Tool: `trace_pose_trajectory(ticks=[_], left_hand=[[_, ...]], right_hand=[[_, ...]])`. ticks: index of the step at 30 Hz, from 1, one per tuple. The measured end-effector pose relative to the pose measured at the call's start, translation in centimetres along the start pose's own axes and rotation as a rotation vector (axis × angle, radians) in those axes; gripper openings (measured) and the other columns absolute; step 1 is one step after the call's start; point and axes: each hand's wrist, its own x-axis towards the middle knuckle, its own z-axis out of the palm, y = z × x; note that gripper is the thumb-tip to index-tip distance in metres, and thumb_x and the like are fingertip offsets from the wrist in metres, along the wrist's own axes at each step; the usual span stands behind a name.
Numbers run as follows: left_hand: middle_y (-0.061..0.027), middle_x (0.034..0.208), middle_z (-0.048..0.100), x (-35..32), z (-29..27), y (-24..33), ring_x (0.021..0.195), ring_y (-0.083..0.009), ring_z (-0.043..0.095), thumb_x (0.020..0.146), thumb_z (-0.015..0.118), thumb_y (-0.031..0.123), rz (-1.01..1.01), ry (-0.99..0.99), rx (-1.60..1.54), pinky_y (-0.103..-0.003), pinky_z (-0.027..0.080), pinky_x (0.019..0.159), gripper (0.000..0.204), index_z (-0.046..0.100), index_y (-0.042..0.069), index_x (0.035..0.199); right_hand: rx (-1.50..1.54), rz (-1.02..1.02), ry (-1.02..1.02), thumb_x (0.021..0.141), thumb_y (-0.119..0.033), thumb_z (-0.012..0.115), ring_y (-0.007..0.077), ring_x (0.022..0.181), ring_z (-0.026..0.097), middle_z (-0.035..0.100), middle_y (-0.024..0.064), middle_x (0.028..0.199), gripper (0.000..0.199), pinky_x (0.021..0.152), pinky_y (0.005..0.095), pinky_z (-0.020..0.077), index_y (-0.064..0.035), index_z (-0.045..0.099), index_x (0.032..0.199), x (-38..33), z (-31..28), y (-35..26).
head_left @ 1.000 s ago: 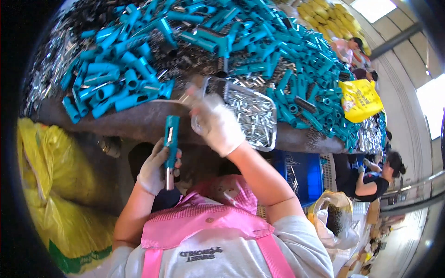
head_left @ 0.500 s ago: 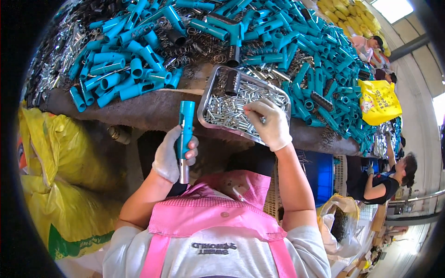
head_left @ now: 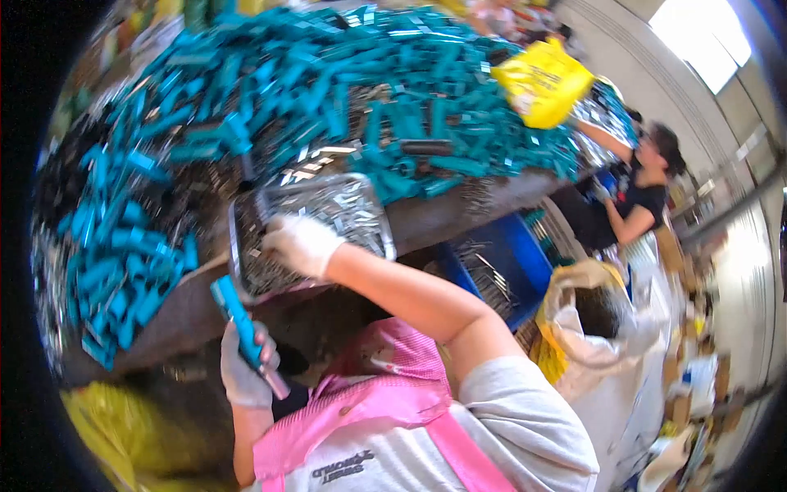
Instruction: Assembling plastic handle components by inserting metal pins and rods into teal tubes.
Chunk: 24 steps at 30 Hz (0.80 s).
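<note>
The gloved left hand [head_left: 243,369], low and left of centre in the frame, is gripping a teal tube [head_left: 238,323] with a metal end, fingers wrapped around it. The gloved right hand [head_left: 302,243] is reaching into a metal tray [head_left: 373,215] of small silvery parts at centre; whether its fingers are pinching anything cannot be told. A heap of teal tubes [head_left: 328,90] is covering the table across the upper frame, with a yellow bag [head_left: 541,82] at upper right and a blue bin [head_left: 512,262] to the right below the table. Compared with half a second ago, the tube is tilting leftward instead of standing upright.
</note>
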Motion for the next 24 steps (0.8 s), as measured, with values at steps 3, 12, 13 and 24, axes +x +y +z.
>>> trace_pose_trajectory(ticks=[3, 12, 13, 24], left_hand=[[-0.0007, 0.071, 0.048, -0.6, 1.5, -0.1, 0.049, -0.0094, 0.044, 0.094, 0.044, 0.034, 0.009, 0.063, 0.041, -0.021, 0.033, 0.036, 0.024, 0.049, 0.011, 0.101], [0.0002, 0.071, 0.048, -1.2, 1.6, -0.5, 0.048, -0.0091, 0.043, 0.093, 0.043, 0.035, -0.047, 0.037, 0.035, -0.021, 0.031, 0.036, 0.027, 0.051, 0.011, 0.1], [0.0002, 0.071, 0.048, -1.2, 1.6, -0.5, 0.048, -0.0091, 0.043, 0.093, 0.043, 0.035, -0.042, 0.029, 0.03, -0.021, 0.031, 0.036, 0.027, 0.051, 0.011, 0.1], [-0.0008, 0.07, 0.049, -1.2, 1.8, -0.8, 0.048, -0.0111, 0.045, 0.093, 0.042, 0.035, -0.068, 0.038, 0.026, -0.022, 0.031, 0.038, 0.028, 0.05, 0.01, 0.101]], right_hand=[[-0.019, 0.124, -0.112, 0.072, -0.013, 0.061, 0.035, 0.086, 0.06, 0.06, 0.0153, 0.088, 0.012, 0.074, 0.0423, 0.0474, -0.0099, 0.067, 0.082, 0.5, -0.2, -0.5], [-0.144, 0.184, -0.203, 0.075, -0.011, 0.055, 0.0376, 0.088, 0.062, 0.062, 0.0201, 0.091, 0.018, 0.078, 0.044, 0.049, -0.0045, 0.068, 0.085, 0.1, -1.7, -1.7], [-0.126, 0.22, -0.191, 0.075, -0.013, 0.055, 0.0353, 0.089, 0.061, 0.06, 0.0169, 0.092, 0.015, 0.075, 0.0436, 0.0482, -0.0091, 0.066, 0.084, 0.1, -1.5, -1.5], [-0.174, 0.104, -0.14, 0.076, -0.013, 0.055, 0.0333, 0.09, 0.059, 0.057, 0.0141, 0.096, 0.017, 0.074, 0.0425, 0.0478, -0.01, 0.062, 0.091, -0.4, -0.8, -0.5]])
